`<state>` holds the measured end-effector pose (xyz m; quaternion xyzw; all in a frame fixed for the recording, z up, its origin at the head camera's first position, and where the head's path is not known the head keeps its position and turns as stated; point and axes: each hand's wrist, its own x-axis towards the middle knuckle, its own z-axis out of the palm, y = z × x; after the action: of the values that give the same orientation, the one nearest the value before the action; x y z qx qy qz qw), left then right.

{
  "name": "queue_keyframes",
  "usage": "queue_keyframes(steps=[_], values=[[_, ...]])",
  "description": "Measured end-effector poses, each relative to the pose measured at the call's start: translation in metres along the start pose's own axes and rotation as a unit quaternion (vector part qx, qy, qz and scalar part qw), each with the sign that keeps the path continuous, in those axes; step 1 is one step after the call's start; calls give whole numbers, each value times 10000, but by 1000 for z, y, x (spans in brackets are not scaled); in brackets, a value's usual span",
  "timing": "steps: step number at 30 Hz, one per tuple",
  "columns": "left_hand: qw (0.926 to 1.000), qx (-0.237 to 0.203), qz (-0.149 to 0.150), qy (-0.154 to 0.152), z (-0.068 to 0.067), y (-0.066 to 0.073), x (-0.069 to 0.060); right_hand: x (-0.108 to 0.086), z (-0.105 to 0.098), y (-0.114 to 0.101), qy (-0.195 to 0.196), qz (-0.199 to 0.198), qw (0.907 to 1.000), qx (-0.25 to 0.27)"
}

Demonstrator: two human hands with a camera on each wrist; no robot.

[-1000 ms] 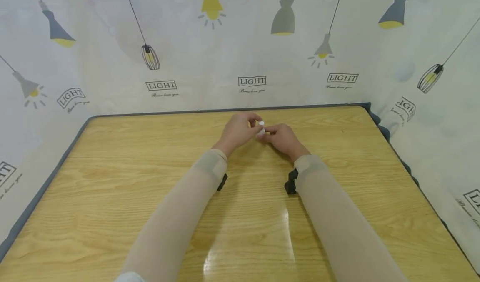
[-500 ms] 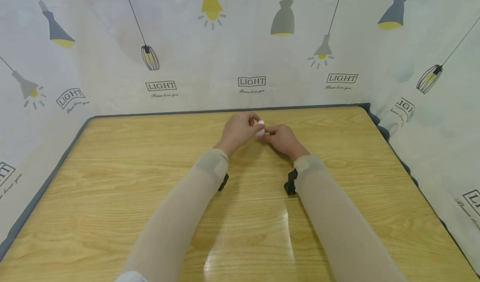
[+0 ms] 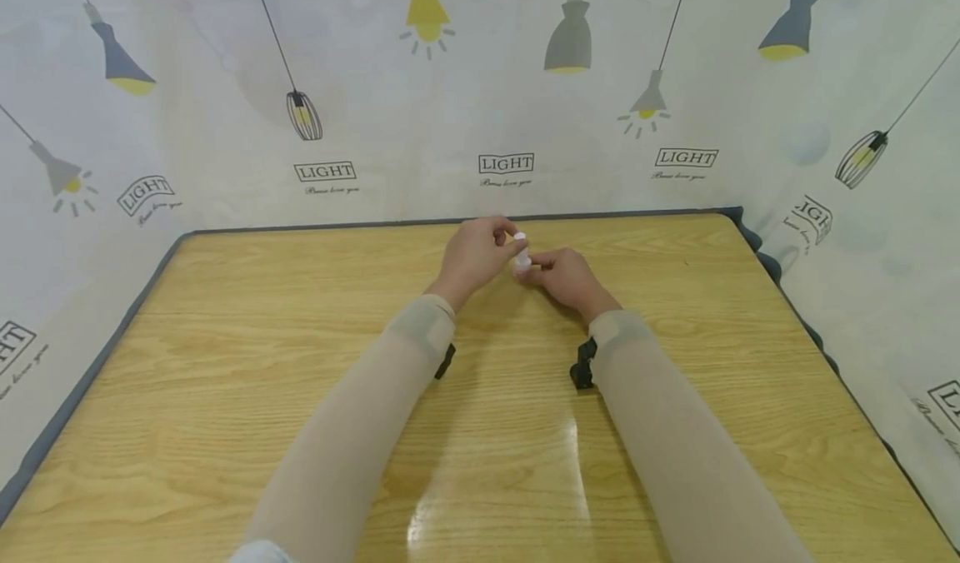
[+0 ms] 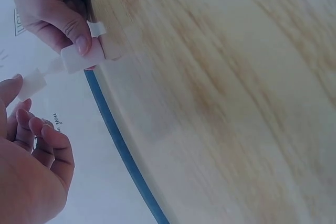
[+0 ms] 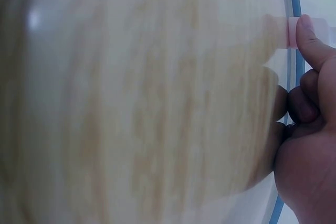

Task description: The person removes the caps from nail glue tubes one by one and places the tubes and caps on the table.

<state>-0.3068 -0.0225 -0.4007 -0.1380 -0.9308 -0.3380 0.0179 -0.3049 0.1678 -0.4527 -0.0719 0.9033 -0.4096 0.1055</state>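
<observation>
White and smooth, a small bottle (image 4: 72,63) sits near twelve o'clock on the table (image 3: 262,363), a shade towards one, its base apparently meeting the wood-grained top. At three o'clock of it, the right hand (image 3: 568,278) grasps the body between thumb and fingers, low down, presumably to keep so light a thing from tipping. From nine to ten o'clock, the left hand (image 3: 472,256) pinches the cap (image 4: 33,85) at the bottle's twelve, likely because a high hold leaves the body to the other hand. Between cap and body shows a narrower, translucent neck (image 4: 53,67); whether they touch inside is unclear. Both pieces look like blunt plastic cylinders. Glossy, the tabletop mirrors the right hand. Stretchy beige sleeves (image 3: 337,430) run in from seven and five o'clock, and lamp-printed cloth (image 3: 412,130) hangs beyond twelve, faintly creased.
</observation>
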Motion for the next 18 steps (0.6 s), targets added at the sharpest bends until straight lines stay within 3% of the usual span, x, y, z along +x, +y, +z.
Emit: queue_keyframes(steps=[10,18], values=[[9999,-116,-102,-20,-7,-6,-1,4,2,3,74,100,9999,19],[9993,-251,-143,-227,-10,-11,-3,3,1,1,51,190,9998,22]])
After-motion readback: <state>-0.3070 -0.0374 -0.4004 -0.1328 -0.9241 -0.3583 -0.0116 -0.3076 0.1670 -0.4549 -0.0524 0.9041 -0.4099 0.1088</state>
